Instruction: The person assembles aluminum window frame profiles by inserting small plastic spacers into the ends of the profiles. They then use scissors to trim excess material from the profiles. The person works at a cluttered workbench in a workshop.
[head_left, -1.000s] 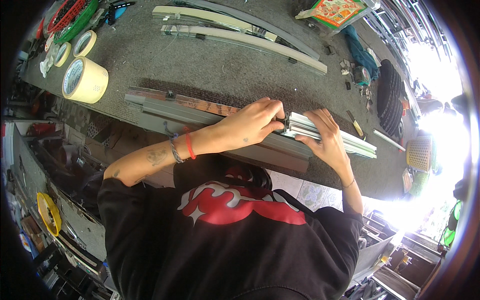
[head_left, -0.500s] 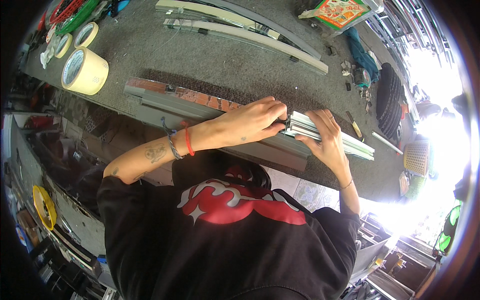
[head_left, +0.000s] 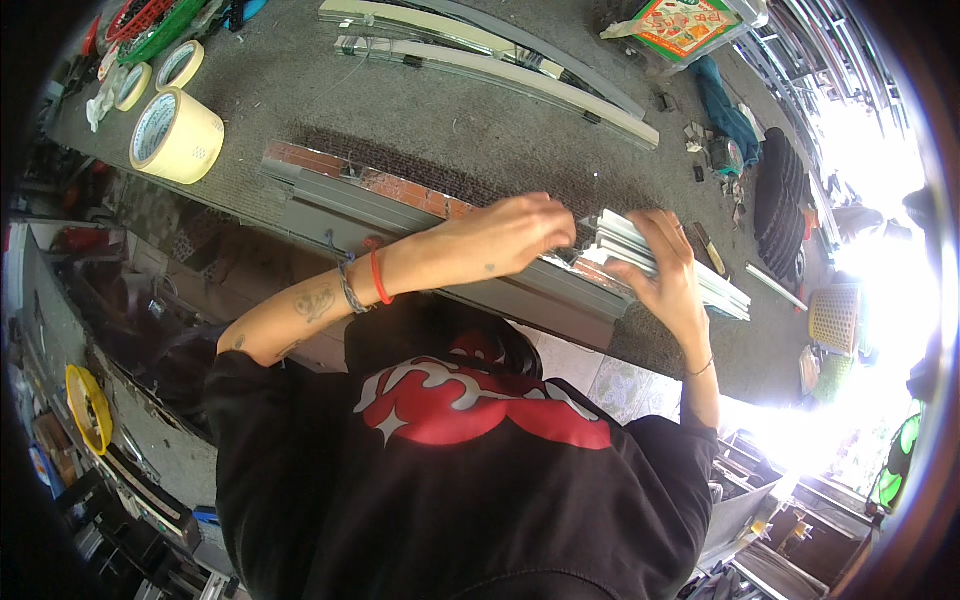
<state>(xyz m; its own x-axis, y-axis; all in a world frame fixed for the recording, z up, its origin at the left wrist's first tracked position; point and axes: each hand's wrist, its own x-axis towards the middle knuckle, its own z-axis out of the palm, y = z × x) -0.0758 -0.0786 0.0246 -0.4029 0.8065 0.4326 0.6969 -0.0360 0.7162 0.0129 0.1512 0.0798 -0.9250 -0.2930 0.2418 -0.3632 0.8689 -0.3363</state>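
My right hand (head_left: 668, 272) grips a pale, ridged metal profile (head_left: 722, 296), thumb on the near side and fingers over the far side. Just left of the profile's end, my left hand (head_left: 532, 232) has its fingers curled together. Something small and dark shows by those fingertips, too unclear to name. Beneath both hands a long grey metal profile (head_left: 400, 226) with a reddish-brown patterned upper face lies along the near edge of the bench. My left forearm crosses over it and hides part of it.
The grey carpeted bench (head_left: 270, 105) carries more long profiles (head_left: 500, 75) at the back. Rolls of yellowish tape (head_left: 195, 140) stand at the left. To the right are small metal bits, a tape measure (head_left: 726, 155), a teal cloth (head_left: 718, 100), a knife (head_left: 711, 250) and a beige basket (head_left: 833, 318).
The curled left fingers and the end of the pale profile are a little farther apart. The right hand has shifted slightly to the right and down with the profile.
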